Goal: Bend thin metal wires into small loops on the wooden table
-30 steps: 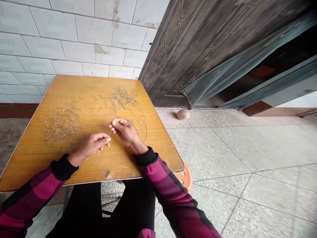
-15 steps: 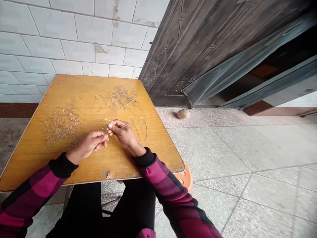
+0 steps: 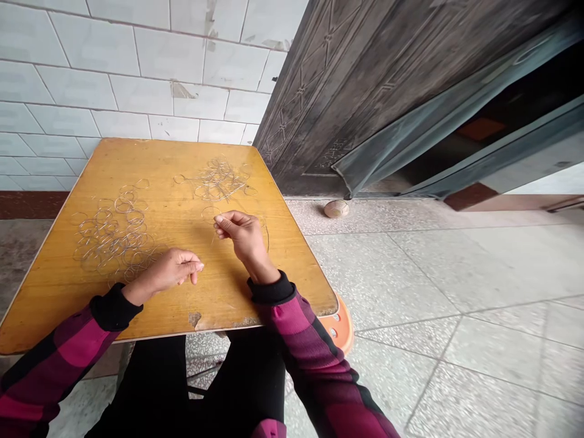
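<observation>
My right hand [image 3: 241, 234] is closed in a pinch, above the table right of its middle. Its thumb and forefinger grip a thin wire ring [image 3: 210, 208], whose loop sticks out to the left of the fingertips. My left hand [image 3: 176, 267] hovers lower and to the left, thumb and fingers drawn together. Whether anything thin is between them is hidden. Beside the left hand lies a wide heap of wire rings [image 3: 112, 234]. Beyond the right hand is a second tangle of wire rings [image 3: 221, 179]. A curved wire piece [image 3: 267, 234] lies partly hidden behind the right hand.
The yellow wooden table [image 3: 150, 155] stands against a white tiled wall [image 3: 137, 55]. An orange stool [image 3: 342, 325] juts out under its right corner. On the floor near the dark carved door [image 3: 310, 121] rests a round pale object [image 3: 336, 209].
My right hand has moved away from me and to the right with the wire ring, apart from the left hand. My left hand has shifted slightly down and stays near the left heap.
</observation>
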A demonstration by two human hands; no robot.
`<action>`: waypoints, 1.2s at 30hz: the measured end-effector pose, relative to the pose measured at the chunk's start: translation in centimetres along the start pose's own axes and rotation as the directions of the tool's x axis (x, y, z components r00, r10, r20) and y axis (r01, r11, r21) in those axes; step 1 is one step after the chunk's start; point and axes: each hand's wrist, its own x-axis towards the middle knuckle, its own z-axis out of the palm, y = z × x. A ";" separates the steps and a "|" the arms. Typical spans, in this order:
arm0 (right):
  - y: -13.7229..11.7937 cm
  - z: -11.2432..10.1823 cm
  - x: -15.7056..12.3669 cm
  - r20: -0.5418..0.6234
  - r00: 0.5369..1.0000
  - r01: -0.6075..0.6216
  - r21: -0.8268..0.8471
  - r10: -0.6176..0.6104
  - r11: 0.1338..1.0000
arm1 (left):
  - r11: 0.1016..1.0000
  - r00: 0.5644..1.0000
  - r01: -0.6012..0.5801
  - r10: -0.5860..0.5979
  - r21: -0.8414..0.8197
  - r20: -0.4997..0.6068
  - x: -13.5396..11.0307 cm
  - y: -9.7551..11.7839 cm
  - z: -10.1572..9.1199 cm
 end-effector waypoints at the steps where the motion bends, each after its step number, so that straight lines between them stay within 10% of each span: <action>1: -0.1 -0.5 0.3 -0.002 1.000 -0.013 -0.012 0.013 1.000 | 0.999 1.000 -0.011 0.010 0.044 0.027 -0.1 0.0 0.0; 11: 1.3 -4.2 1.5 0.058 0.935 -0.322 -0.272 0.349 0.907 | 0.944 0.987 -0.133 0.100 0.301 0.125 -0.4 0.5 0.1; 25: -0.8 -5.6 -0.7 -0.138 0.988 -0.028 -0.622 -0.074 0.783 | 0.949 0.989 -0.141 0.127 0.281 0.069 -0.3 0.1 0.2; 31: -0.1 -5.4 -7.3 0.231 0.931 0.351 -0.785 -0.284 0.511 | 0.945 0.976 -0.186 0.210 0.270 -0.061 -0.3 0.0 0.0; 36: 2.0 -5.4 -11.1 0.339 0.924 0.365 -0.920 -0.175 0.145 | 0.937 0.952 -0.224 0.269 0.269 -0.147 -0.5 0.4 -0.3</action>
